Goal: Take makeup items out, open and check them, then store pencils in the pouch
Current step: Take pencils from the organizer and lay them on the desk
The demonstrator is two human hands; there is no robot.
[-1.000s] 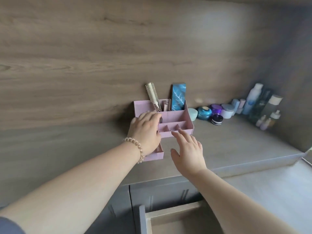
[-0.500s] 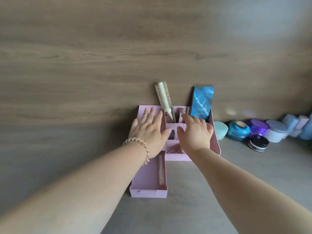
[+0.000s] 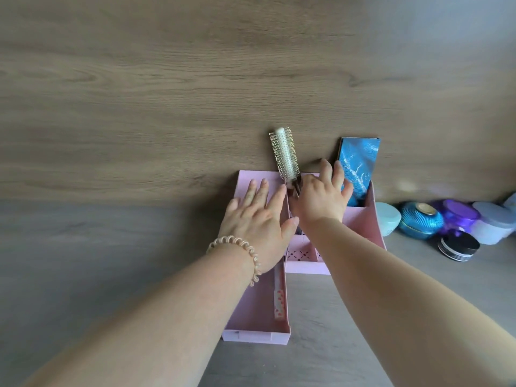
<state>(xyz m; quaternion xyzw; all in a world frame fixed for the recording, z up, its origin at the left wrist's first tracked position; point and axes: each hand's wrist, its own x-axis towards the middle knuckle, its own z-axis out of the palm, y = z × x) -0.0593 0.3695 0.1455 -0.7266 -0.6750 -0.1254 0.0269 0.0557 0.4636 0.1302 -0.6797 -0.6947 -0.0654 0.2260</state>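
The faint lettering on the mint jar is too blurred for me to read. My left grip lies flat, fingers straight and spread, on the top of the pink organizer, holding nothing. My right grip reaches into the organizer's rear compartment, fingers curled down just beside the handle of the round hairbrush; whether it has hold of anything I cannot tell. The organizer sits on the desk against the wooden wall, a blue box upright in its back right compartment. Its drawer is pulled out toward me, a patterned nail file lying along its right side.
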